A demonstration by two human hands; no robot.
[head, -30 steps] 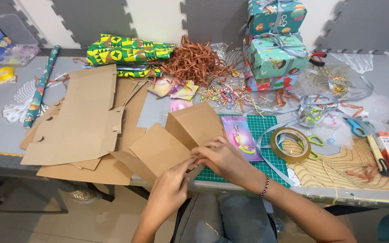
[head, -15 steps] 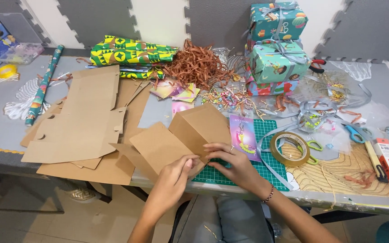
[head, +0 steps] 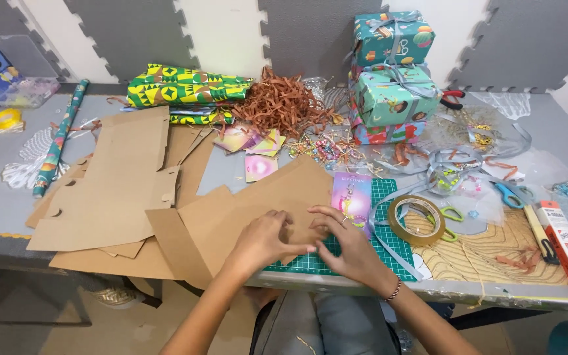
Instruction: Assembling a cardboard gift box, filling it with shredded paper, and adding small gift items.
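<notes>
Single head view: looks steeply down from near edge across cluttered table (head: 8, 210) toward far padded wall (head: 225, 33); close range.

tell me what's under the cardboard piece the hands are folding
A green cutting mat shows under the right edge of the cardboard piece, where the left hand and right hand press. Further left, more flat cardboard. The rest is covered.

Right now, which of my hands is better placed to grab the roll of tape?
Probably the right hand: the roll of tape lies just beyond it on the table, while the left hand sits farther away on the cardboard.
</notes>
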